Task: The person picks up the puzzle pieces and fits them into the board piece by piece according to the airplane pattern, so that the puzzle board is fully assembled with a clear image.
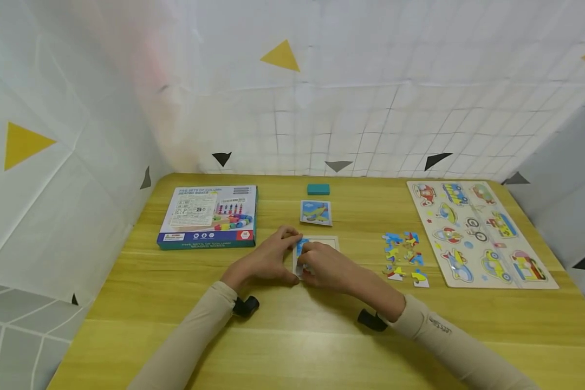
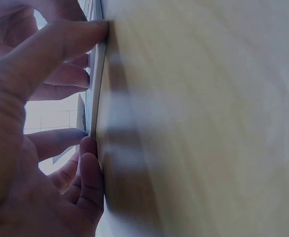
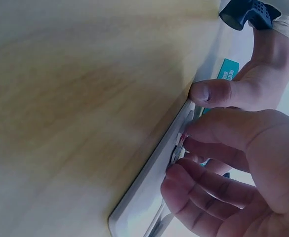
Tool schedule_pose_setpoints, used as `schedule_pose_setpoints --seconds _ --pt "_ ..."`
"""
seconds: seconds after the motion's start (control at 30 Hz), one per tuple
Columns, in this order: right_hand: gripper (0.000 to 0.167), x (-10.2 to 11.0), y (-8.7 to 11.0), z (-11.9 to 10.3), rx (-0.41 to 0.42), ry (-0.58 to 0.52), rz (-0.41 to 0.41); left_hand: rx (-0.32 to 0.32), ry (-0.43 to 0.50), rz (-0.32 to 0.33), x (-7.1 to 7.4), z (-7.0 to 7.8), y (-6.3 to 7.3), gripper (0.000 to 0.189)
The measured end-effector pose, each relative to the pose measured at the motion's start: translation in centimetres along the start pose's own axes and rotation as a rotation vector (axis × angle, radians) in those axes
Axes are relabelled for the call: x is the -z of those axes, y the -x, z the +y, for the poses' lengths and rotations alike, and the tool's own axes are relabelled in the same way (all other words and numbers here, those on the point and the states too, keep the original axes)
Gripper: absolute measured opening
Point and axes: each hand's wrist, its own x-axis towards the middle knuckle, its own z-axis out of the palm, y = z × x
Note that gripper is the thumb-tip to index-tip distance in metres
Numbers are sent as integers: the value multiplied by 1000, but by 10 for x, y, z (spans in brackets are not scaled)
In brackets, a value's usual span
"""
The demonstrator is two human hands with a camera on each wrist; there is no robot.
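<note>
A small jigsaw tray point(image 1: 336, 246) with a pale rim lies on the table, partly hidden under both hands. Thumb and fingers of my left hand point(image 1: 268, 259) hold its left side, the thumb at the near left corner and the fingertips at the far one. Blue jigsaw pieces point(image 1: 299, 248) show inside the tray along that side. Over the tray, my right hand point(image 1: 330, 266) pinches a jigsaw piece point(image 3: 181, 141) between thumb and fingers, low against the tray surface; the fingers cover most of the piece. In the left wrist view, the tray's edge point(image 2: 99, 74) runs beneath the left thumb.
Several loose jigsaw pieces point(image 1: 395, 272) lie right of the tray. Behind it are an airplane picture card point(image 1: 316, 212) and a teal block point(image 1: 318, 189). A boxed bead set point(image 1: 207, 238) sits at the left, a wooden vehicle puzzle board point(image 1: 468, 246) at the right.
</note>
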Motion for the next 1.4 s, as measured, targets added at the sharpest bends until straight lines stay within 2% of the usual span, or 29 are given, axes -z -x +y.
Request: schedule_pose_setpoints --seconds 0.5,0.67,0.87,1.4 --pt "8 -3 4 4 -59 -63 13 6 2 -8 -3 -1 0 105" --pt "9 -2 5 3 -53 -52 35 -5 1 -3 -2 -1 0 104" --pt "11 -3 3 3 -42 -43 55 17 13 10 0 0 1 104" --pt "14 -4 5 4 -39 -14 37 -8 -11 -1 0 -1 0 104"
